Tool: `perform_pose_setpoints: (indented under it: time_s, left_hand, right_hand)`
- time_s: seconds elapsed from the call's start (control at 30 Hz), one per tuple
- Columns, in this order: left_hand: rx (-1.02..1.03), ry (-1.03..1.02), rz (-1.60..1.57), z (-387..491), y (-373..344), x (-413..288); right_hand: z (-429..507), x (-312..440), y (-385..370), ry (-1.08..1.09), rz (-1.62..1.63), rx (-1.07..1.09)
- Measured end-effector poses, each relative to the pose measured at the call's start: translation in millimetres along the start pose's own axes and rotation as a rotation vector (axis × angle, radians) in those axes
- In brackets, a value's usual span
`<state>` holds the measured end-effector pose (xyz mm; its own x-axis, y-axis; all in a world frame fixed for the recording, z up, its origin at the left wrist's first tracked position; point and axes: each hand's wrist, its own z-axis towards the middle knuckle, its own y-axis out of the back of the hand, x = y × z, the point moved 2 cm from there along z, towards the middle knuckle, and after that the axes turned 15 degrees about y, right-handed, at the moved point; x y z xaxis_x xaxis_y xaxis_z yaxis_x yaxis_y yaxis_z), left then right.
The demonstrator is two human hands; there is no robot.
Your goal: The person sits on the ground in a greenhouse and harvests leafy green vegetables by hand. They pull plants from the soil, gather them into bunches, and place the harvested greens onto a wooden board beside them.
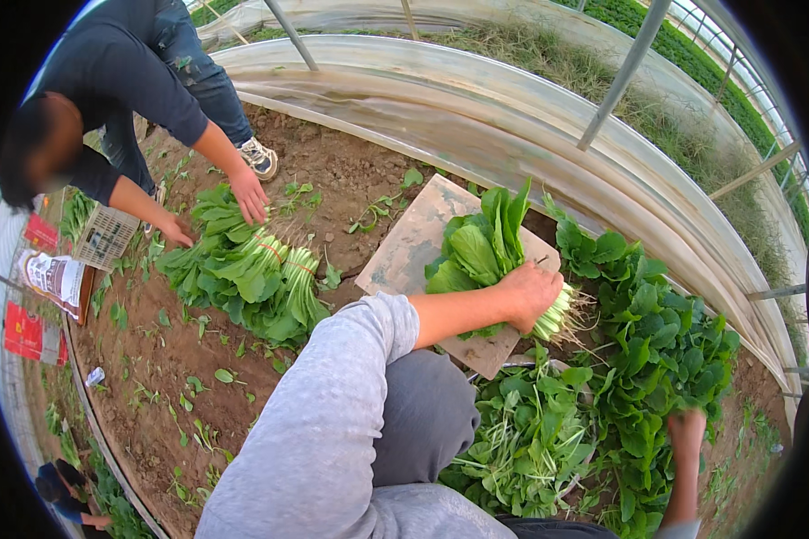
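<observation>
My left hand is closed around the stems of a bunch of leafy greens. Its leaves point up and left, and the pale stems and thin roots stick out on the right. The bunch lies over a worn, soil-stained board. At the right, my right hand reaches into a row of dark leafy greens. That hand is blurred, its fingers are hidden among the leaves, and what it touches cannot be seen. Between my knee and the row is a heap of loose leaves and stems.
A co-worker bends at upper left, both hands at tied bundles of greens on the soil. Beyond stand a plastic crate and a white printed sack. Plastic sheeting and metal poles border the bed. Another person is at lower left.
</observation>
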<state>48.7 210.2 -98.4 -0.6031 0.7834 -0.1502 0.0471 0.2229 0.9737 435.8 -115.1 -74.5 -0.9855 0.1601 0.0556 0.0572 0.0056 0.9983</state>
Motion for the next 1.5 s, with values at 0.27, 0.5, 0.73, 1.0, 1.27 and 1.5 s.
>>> perform_pose_setpoints:
  time_s: [0.27, 0.5, 0.73, 1.0, 1.27, 1.5]
  left_hand:
    - [-0.104, 0.028, 0.028, -7.5, -6.3, 2.0]
    - [-0.018, 0.072, 0.031, -7.1, -3.3, -0.5]
    - [-0.107, 0.064, -0.059, -6.5, -8.0, -0.3]
    - [-0.104, 0.035, -0.025, -9.7, -3.1, -0.9]
    - [-0.013, 0.045, -0.023, -8.8, 2.2, -4.6]
    - [-0.020, 0.070, 0.009, -6.4, -0.3, -3.5]
  right_hand:
    - [285.0, 236.3, -34.0, 0.278, 0.404, -0.337]
    - [307.2, 284.8, -63.1, 0.286, 0.571, -0.183]
    - [296.8, 260.3, -76.3, 0.350, 0.409, -0.137]
    - [280.1, 260.8, -72.4, 0.204, 0.738, -0.058]
    - [273.5, 263.7, -64.4, 0.164, 0.820, -0.086]
    - [272.6, 266.4, -61.7, 0.236, 0.858, -0.171]
